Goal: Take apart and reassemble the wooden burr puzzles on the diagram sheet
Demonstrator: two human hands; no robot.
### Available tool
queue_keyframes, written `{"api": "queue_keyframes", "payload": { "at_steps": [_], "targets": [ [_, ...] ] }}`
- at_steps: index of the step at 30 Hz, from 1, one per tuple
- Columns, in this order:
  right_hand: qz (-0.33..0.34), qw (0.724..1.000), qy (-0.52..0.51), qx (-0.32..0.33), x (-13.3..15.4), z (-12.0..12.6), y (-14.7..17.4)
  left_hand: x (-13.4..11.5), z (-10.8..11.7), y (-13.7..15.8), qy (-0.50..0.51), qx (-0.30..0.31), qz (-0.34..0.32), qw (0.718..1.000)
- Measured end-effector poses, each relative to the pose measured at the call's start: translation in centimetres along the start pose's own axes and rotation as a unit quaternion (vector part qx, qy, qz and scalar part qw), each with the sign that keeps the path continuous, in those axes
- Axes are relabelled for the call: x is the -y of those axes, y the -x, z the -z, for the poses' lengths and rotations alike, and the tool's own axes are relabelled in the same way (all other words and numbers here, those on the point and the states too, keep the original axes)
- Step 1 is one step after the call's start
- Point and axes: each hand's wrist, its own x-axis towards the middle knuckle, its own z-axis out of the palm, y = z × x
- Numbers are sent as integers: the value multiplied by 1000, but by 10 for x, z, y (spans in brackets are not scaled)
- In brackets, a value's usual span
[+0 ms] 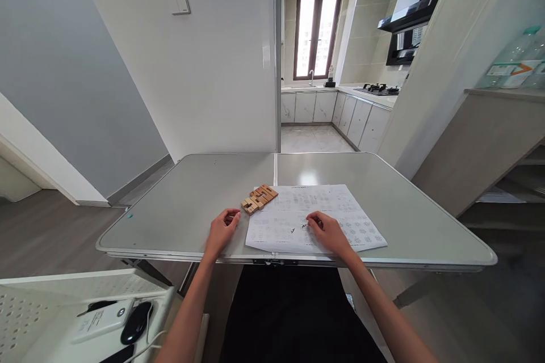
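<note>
My left hand (223, 231) rests on the grey table, its fingers loosely curled and nothing visible in them. Just beyond its fingertips lies a cluster of small wooden puzzle pieces (264, 195), partly over the upper left edge of a white printed sheet (276, 221). On that sheet sits my right hand (327, 231), its fingers drawn together and pointing left. Whatever they may pinch is too small to make out. Beside the fingertips is a small dark mark or piece (304, 226), and farther left a second one (292, 231). Rows of small printed figures cover the sheet.
The folding table (204, 181) has a seam across its middle and stands against a white wall. At lower left, a white basket (85, 278) holds a white box, a black mouse and a cable. Bottles (513, 59) stand on a cabinet at right. A kitchen lies beyond the doorway.
</note>
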Motion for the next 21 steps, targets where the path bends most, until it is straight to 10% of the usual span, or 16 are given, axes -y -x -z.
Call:
{"api": "queue_keyframes", "payload": {
  "at_steps": [21],
  "targets": [
    [7, 1000, -8, -4, -6, -3, -3, 6, 0, -3, -8, -11, -22, 1000]
  ]
}}
